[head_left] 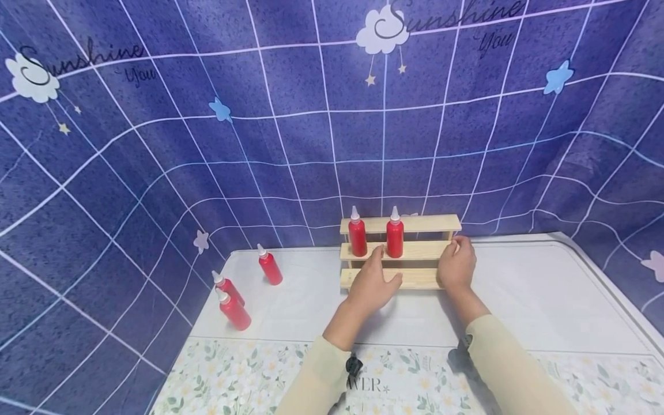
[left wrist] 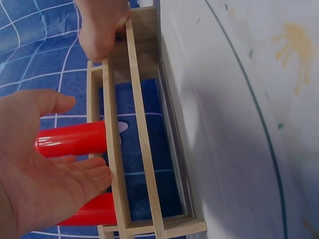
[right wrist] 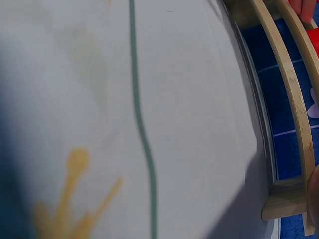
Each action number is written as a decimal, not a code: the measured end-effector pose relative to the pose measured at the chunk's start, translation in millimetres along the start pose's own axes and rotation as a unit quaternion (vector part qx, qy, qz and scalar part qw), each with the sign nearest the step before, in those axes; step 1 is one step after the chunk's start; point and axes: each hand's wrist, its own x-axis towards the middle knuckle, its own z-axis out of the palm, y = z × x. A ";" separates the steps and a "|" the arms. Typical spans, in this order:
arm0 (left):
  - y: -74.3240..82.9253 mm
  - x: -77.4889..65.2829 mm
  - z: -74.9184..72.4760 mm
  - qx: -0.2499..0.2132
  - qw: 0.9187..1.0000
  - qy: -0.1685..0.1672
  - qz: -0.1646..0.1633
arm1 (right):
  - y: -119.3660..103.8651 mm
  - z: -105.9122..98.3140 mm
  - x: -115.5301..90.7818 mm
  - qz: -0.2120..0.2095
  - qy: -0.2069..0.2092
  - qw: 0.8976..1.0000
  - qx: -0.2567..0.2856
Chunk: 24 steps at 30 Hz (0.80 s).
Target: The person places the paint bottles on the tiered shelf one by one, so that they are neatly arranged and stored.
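Observation:
A three-tier wooden rack (head_left: 420,278) stands at the back of the table. On its middle tier are two red squeeze bottles with pale pointed caps, the left bottle (head_left: 357,237) and the right bottle (head_left: 395,238), both upright. My left hand (head_left: 371,286) is in front of the rack, fingers extended toward the gap between the bottles. In the left wrist view that hand (left wrist: 40,184) has its thumb spread and nothing in its grasp. My right hand (head_left: 459,265) grips the rack's right end with curled fingers; the right wrist view catches only its edge beside the rack (right wrist: 286,74).
Three more red bottles stand on the table to the left: one farther back (head_left: 270,268), and two close together, the front one (head_left: 235,311) overlapping the other (head_left: 229,287). A blue checked curtain (head_left: 290,138) hangs behind the table. A floral-printed cloth (head_left: 249,374) covers the front.

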 end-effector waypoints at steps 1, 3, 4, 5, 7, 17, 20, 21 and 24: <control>-0.1 -0.9 -0.5 0.005 1.000 -0.003 0.003 | -0.2 -0.2 0.1 0.000 0.001 1.000 0.001; -0.6 -2.7 -1.6 0.015 1.000 -0.008 0.010 | 0.0 -0.3 0.3 -0.001 0.001 1.000 0.001; -0.8 -3.6 -2.2 0.018 1.000 -0.012 0.012 | -0.1 -0.3 0.4 -0.001 0.001 1.000 0.000; -1.2 -4.6 -2.8 0.021 1.000 -0.015 0.014 | -0.2 -0.4 0.5 -0.002 0.001 1.000 0.000; -1.9 -6.5 -4.0 0.025 0.999 -0.018 0.017 | -0.3 -0.3 0.6 -0.002 0.002 1.000 -0.001; -4.4 -13.7 -8.5 0.035 0.999 -0.011 0.039 | 0.2 0.9 0.8 -0.006 0.004 1.000 0.003; -4.6 -15.8 -9.9 0.039 0.998 -0.010 0.044 | 0.1 0.5 0.6 -0.007 0.003 1.000 0.003; -4.6 -16.7 -10.7 0.039 0.998 -0.010 0.046 | -0.1 0.2 0.5 -0.007 0.003 1.000 0.004; -4.9 -19.5 -13.0 0.046 0.998 -0.007 0.051 | -0.6 -0.4 0.2 -0.007 0.002 1.000 0.006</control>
